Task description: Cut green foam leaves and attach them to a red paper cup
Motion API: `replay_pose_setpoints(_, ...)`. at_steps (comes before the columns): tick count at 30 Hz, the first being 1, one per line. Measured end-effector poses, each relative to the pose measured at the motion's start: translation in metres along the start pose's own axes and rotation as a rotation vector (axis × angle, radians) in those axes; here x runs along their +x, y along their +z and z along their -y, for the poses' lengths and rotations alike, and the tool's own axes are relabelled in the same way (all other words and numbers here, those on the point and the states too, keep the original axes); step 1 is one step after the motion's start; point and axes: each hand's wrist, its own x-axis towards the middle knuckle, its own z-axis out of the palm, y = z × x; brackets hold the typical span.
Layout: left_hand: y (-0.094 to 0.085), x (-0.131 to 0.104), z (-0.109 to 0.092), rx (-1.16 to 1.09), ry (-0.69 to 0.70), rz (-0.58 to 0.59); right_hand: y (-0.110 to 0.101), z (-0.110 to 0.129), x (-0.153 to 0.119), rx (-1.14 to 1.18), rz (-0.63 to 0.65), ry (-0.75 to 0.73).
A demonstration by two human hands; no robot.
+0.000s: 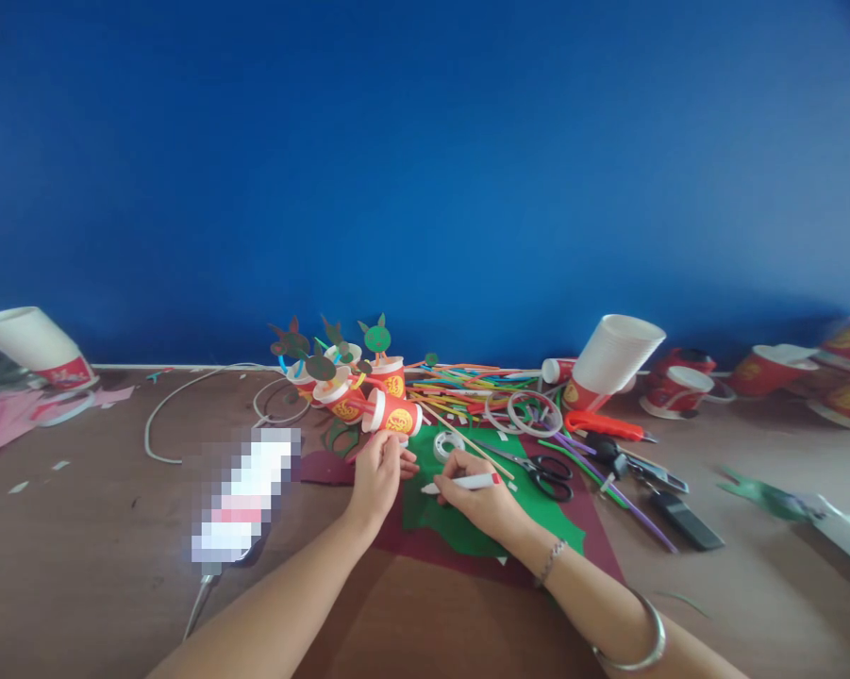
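Note:
My left hand (pixel 380 473) is closed, its fingers curled at the lower edge of a tilted red-and-white paper cup (pixel 394 415). What sits between those fingers, if anything, is hidden. A white marker (pixel 475 482) with a red end is gripped in my right hand (pixel 482 500), its tip pointing left above green paper (pixel 459 533). Just beyond that hand lies a roll of clear tape (pixel 448 445). Black-handled scissors (pixel 552 477) rest to its right. Behind the left hand, more paper cups (pixel 340 398) carry paper animal heads, one of them green (pixel 377 339).
Dark red paper (pixel 594 552) lies under the green sheet. Colored straws (pixel 467 382) are heaped by the blue wall (pixel 425 189). A stack of white cups (pixel 608 358) leans at right, near an orange cutter (pixel 605 426). A blurred-out phone (pixel 244 495) with a cable lies left.

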Motion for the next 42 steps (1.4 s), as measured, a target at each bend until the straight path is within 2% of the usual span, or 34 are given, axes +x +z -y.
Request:
replay_pose_setpoints(9,0.0007,0.0009,0.0009,0.001,0.021,-0.027,0.0009,-0.0017,-0.0004,0.012,0.027,0.017)
replay_pose_setpoints(16,0.0011,0.0004,0.0012,0.005,0.022,-0.027,0.0003,0.0007,0.0013,0.003,-0.03,0.013)
replay_pose_setpoints(25,0.0016,0.0005,0.0013,0.003,0.028,-0.029,0.0005,0.0027,-0.001,0.034,0.037,0.027)
replay_pose_setpoints(35,0.0014,0.0003,0.0002,0.003,0.021,-0.029,0.0014,-0.0005,0.0014,0.04,-0.002,0.023)
replay_pose_setpoints(42,0.0014,0.0011,0.0015,-0.006,0.018,-0.03,0.0011,0.0018,-0.0009,0.06,0.055,0.044)
